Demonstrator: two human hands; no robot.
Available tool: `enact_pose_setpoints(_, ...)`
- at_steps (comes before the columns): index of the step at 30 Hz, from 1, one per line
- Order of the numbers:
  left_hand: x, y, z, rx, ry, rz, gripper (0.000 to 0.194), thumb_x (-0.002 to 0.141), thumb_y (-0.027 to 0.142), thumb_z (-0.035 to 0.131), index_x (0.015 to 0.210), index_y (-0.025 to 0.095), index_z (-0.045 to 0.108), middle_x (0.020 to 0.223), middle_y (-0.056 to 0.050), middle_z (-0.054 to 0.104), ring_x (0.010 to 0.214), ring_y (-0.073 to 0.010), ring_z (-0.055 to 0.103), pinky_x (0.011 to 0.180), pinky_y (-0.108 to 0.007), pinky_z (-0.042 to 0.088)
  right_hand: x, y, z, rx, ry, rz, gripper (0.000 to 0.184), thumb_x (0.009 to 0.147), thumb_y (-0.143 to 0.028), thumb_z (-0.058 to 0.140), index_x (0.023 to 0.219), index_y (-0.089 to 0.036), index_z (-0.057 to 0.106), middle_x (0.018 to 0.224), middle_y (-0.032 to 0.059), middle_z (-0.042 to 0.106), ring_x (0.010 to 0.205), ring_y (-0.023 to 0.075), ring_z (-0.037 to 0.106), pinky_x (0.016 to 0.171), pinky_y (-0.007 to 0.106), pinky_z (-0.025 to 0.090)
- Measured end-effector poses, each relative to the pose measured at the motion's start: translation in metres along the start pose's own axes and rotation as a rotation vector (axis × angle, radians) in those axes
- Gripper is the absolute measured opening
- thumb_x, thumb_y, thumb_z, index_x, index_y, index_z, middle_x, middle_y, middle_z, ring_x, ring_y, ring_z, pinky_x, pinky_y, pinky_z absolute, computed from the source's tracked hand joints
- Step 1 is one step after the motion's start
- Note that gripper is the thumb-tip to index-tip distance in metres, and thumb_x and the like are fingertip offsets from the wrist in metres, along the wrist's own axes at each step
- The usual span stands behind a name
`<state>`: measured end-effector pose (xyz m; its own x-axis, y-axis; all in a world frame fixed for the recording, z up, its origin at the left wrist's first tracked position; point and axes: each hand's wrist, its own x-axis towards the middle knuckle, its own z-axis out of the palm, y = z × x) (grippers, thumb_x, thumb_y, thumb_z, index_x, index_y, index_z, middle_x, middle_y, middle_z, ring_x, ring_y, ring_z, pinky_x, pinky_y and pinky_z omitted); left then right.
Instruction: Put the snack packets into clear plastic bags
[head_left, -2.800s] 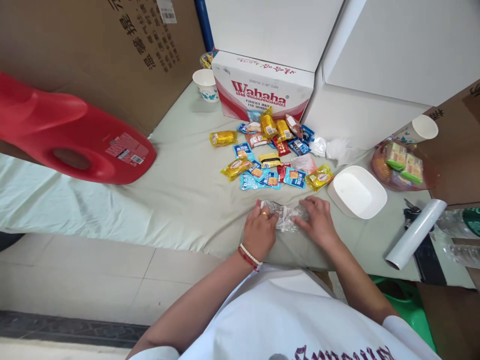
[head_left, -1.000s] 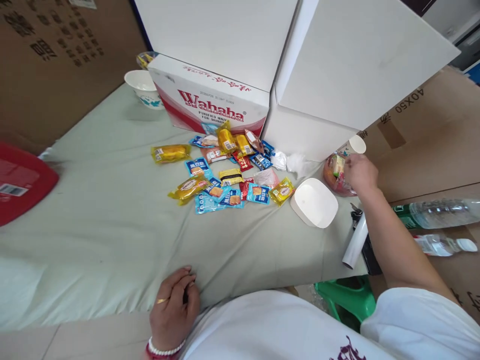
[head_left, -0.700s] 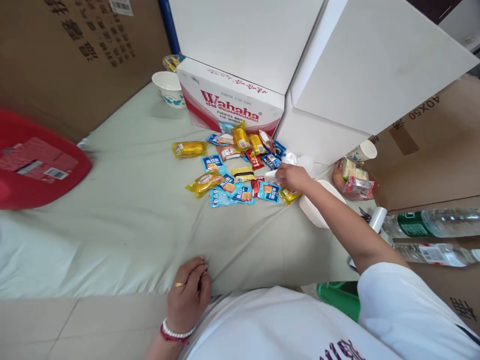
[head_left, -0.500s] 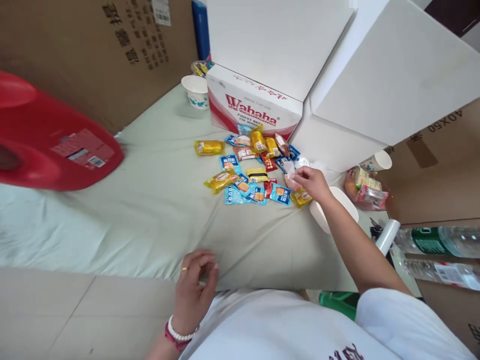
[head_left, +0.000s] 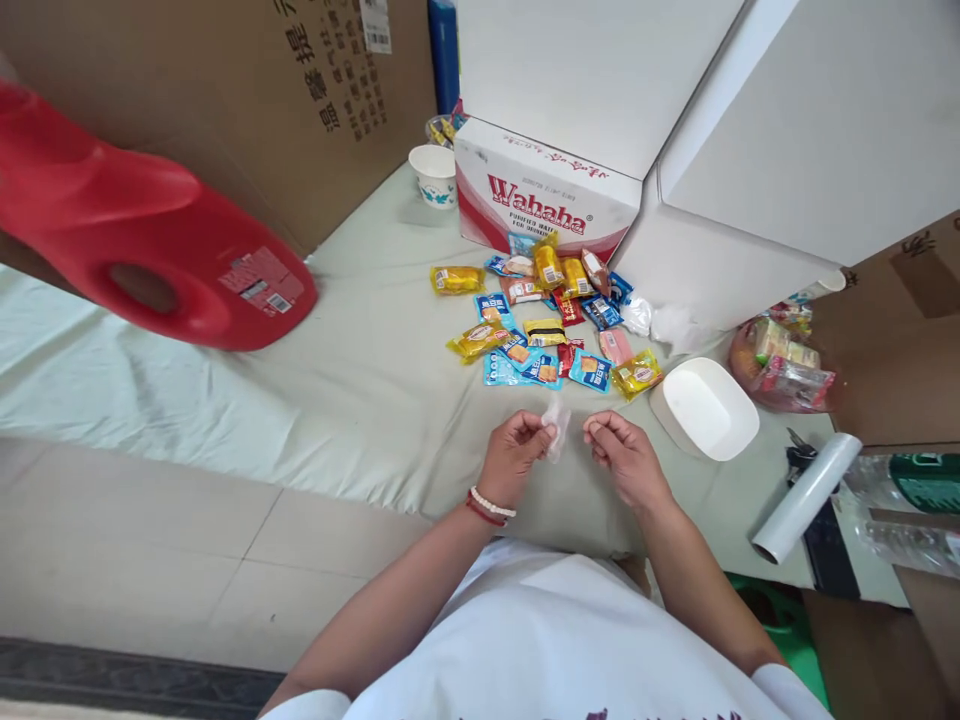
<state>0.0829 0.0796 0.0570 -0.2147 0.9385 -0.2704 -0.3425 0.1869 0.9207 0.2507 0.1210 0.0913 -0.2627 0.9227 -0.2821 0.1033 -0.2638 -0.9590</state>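
Pinching translucent film (head_left: 556, 432) in the left hand (head_left: 514, 458), the right hand (head_left: 627, 458) curled closed beside it, any contents unclear.

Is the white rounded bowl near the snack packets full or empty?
Empty: the white rounded bowl stands upright, its open top showing only bare white inside.

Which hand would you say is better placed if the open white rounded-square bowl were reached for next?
Right, I'd judge: the right hand is nearer the bowl and shows nothing clearly held, whereas the left hand pinches a thin, crumpled, translucent plastic piece.
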Motion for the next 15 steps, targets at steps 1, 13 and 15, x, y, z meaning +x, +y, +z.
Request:
enact_pose_setpoints(1, -0.002, -0.001, -0.003, 0.004, 0.031, -0.006, 0.037, 0.071, 0.049, 0.08, 0.076, 0.018, 0.062, 0.063, 0.005, 0.058, 0.057, -0.0092, 0.05, 0.056, -0.022, 0.042, -0.001, 0.001, 0.0, 0.04, 0.008, 0.017, 0.031, 0.084, -0.052, 0.073, 0.085, -0.022, 0.066, 0.074, -0.0015, 0.057, 0.053, 0.0104, 0.039, 0.047, 0.023, 0.033)
enact_pose_setpoints(13, -0.013, 0.005, -0.012, 0.033, -0.033, -0.01, 0.029, 0.078, 0.044, 0.076, 0.081, 0.016, 0.074, 0.067, -0.001, 0.07, 0.062, -0.0131, 0.06, 0.064, -0.026, 0.048, 0.006, 0.001, 0.014, 0.151, -0.108, 0.071, 0.037, 0.073, -0.053, 0.085, 0.08, -0.02, 0.07, 0.064, -0.003, 0.055, 0.056, 0.0101, 0.043, 0.051, 0.023, 0.037)
enact_pose_setpoints(15, -0.011, 0.004, -0.013, 0.015, 0.011, -0.026, 0.03, 0.074, 0.044, 0.08, 0.078, 0.016, 0.072, 0.062, 0.001, 0.066, 0.059, -0.0114, 0.057, 0.06, -0.025, 0.045, 0.005, 0.001, 0.012, 0.186, -0.082, 0.097, 0.039, 0.071, -0.053, 0.086, 0.078, -0.02, 0.068, 0.064, -0.0036, 0.052, 0.056, 0.0099, 0.042, 0.049, 0.023, 0.036)
